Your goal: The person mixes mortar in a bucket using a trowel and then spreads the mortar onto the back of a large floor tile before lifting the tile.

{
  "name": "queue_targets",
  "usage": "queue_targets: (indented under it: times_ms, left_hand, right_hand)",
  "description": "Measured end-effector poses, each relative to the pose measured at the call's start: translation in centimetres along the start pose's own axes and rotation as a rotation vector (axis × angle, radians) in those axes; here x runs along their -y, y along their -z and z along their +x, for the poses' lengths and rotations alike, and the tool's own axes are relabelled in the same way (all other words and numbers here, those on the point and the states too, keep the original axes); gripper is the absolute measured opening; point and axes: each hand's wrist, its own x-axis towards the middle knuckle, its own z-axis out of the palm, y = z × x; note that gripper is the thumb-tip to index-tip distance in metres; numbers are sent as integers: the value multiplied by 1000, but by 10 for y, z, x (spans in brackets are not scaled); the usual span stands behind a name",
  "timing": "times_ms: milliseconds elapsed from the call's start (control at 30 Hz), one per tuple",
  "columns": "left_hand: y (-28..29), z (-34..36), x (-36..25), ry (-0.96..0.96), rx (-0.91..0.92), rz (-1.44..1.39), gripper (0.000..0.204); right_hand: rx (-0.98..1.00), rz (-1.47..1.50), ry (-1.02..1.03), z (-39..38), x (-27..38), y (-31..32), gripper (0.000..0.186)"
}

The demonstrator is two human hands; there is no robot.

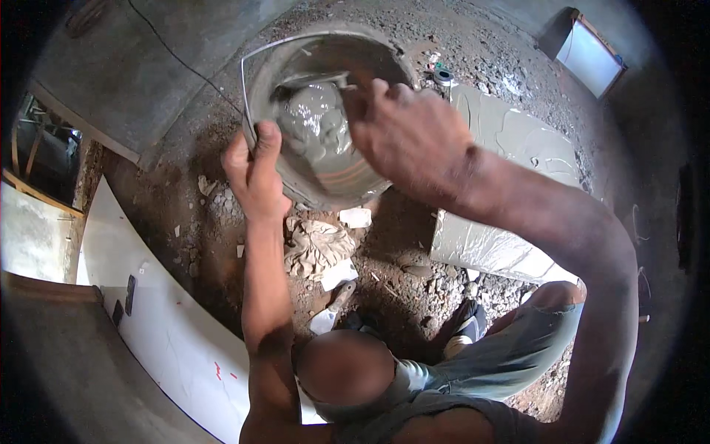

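A round bucket holds wet grey mortar heaped inside. My left hand is closed on the bucket's left rim, thumb on top, beside its thin wire handle. Over the opening, my right hand is a closed fist around a tool whose handle it hides. Only a flat, mortar-coated edge of that tool shows beyond the fingers; its exact kind is unclear. To the right lies a large slab spread with grey mortar, partly hidden under my right forearm.
Below the bucket lie a crumpled beige cloth, white scraps and a putty knife. A tape roll sits by the slab's far corner. A large white panel stretches along the left. Rubble covers much of the floor.
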Motion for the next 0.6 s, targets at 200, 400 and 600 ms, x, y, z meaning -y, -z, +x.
queue_targets:
  times_ms: [200,400,600]
  left_hand:
    - [5,9,3,-74,-61,51,33]
    - [-27,25,1,-253,16,297,34]
    - [-76,51,-14,-268,112,382,33]
  right_hand:
    - [-63,-44,84,-38,16,-62,34]
    - [-144,32,-189,-32,-36,-59,47]
    - [-165,46,-283,-59,-53,-78,61]
